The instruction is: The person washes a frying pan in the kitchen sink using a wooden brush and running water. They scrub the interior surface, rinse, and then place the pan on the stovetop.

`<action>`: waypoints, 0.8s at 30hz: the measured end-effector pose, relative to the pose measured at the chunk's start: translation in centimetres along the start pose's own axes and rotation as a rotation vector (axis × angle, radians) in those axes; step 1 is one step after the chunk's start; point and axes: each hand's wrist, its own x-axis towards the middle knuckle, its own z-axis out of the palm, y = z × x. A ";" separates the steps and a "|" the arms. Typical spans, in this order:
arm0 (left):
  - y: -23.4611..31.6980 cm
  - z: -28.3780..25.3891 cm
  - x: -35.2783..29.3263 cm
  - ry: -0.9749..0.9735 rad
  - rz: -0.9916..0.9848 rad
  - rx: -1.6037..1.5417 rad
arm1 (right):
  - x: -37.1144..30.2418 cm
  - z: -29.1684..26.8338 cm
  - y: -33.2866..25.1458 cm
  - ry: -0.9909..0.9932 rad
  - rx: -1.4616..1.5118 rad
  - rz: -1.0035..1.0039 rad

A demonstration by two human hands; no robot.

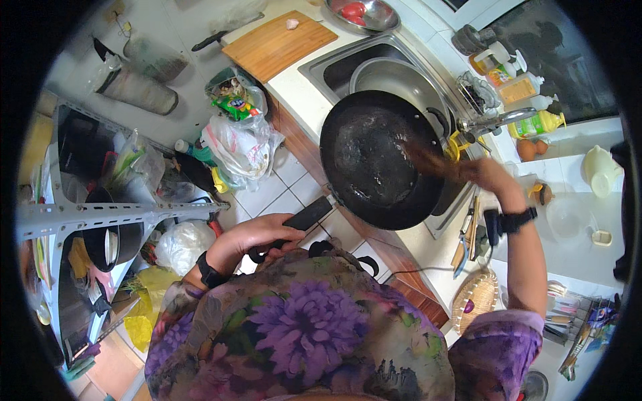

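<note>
A large black wok [364, 157] is held tilted over the sink, its wet inner side showing. My left hand [264, 234] is closed around the wok's long black handle [309, 214]. Over the wok's right side, my right hand [491, 177] grips a brown, brush-like tool [431, 160]. Motion blurs that tool, so its exact kind is unclear. Its far end lies against or just above the wok's inner surface. Behind the wok, a steel basin [394, 70] sits in the sink [328, 69], partly hidden.
A wooden cutting board [281, 43] lies left of the sink, near a steel bowl [384, 17] with red items. The faucet [495, 122] stands at the sink's right. Bottles [521, 87] line the window ledge. A woven basket [475, 301] is at right; a metal shelf [114, 217] is at left.
</note>
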 end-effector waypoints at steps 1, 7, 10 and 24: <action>0.0 0.1 -0.1 0.012 -0.010 -0.007 | -1.6 0.9 -0.5 -0.040 0.148 -0.125; 0.4 0.4 0.1 -0.008 -0.041 0.055 | -7.1 2.6 -7.1 -0.319 0.592 -0.085; 0.5 0.6 0.0 0.017 -0.028 0.010 | -5.0 1.7 -6.6 0.136 0.478 -0.252; 0.8 0.8 -0.1 0.017 -0.045 0.011 | -5.6 1.6 -6.3 -0.286 0.725 -0.115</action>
